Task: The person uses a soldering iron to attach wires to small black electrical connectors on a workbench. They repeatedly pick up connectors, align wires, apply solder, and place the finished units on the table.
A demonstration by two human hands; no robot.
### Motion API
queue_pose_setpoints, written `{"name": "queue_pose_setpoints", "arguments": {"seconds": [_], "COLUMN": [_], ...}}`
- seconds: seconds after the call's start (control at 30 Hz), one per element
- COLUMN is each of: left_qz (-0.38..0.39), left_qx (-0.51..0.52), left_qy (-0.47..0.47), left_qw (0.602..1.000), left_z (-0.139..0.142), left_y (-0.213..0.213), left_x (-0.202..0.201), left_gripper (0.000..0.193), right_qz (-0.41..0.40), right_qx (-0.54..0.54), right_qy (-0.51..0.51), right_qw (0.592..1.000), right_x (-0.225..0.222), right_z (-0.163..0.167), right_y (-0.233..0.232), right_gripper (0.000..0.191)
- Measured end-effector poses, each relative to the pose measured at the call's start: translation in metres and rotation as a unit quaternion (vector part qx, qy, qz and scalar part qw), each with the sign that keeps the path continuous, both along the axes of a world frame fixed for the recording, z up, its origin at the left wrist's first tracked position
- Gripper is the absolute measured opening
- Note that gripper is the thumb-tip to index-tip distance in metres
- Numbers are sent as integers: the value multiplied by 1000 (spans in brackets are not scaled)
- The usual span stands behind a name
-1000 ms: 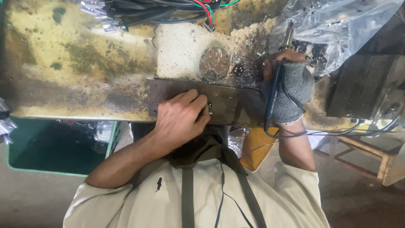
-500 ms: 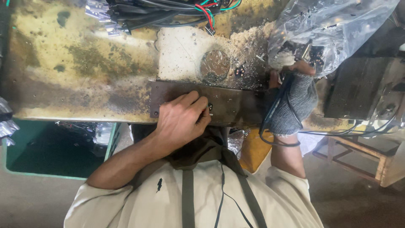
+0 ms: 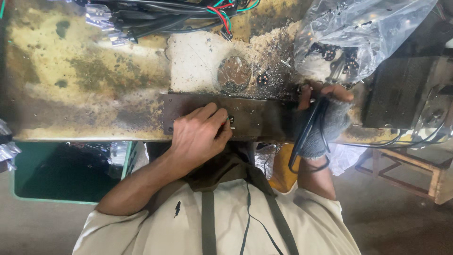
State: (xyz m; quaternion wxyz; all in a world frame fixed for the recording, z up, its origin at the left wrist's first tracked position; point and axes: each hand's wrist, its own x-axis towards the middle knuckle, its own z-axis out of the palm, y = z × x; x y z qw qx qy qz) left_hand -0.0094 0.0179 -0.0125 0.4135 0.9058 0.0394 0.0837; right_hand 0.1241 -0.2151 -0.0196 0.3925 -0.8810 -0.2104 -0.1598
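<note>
My bare left hand (image 3: 198, 137) rests on a dark metal plate (image 3: 257, 115) at the workbench's front edge, its fingertips pinched on a small black part (image 3: 230, 121) with a bit of red. My right hand (image 3: 325, 120), in a grey fingerless glove, sits at the plate's right end. It is closed around a tool with a black cable (image 3: 306, 137) that loops under the wrist. The tool's tip is hidden by the fingers.
A clear plastic bag (image 3: 368, 28) of small black parts lies at the back right. A round metal disc (image 3: 234, 73) sits behind the plate, and a wire bundle (image 3: 155, 16) lies at the back. A dark metal block (image 3: 406, 92) stands to the right. A green bin (image 3: 66, 174) and wooden stool (image 3: 410, 165) are below.
My right hand has come down from beside the plastic bag to the plate's right end, still gripping the corded tool. My left hand has stayed on the plate.
</note>
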Motion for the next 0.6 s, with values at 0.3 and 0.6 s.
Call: {"name": "queue_pose_setpoints", "arguments": {"seconds": [0.3,0.6], "left_qz": [2,11], "left_qx": [9,22], "left_qy": [13,-2], "left_qw": [1000,1000], "left_z": [0,-1], "left_y": [0,-1], "left_x": [0,0], "left_gripper": [17,17], "right_qz": [48,120], "right_qx": [137,264], "right_qy": [229,421], "right_qw": [963,859], "right_x": [-40,-34], "right_z": [1,11], "right_y": [12,11], "right_gripper": [29,7]}}
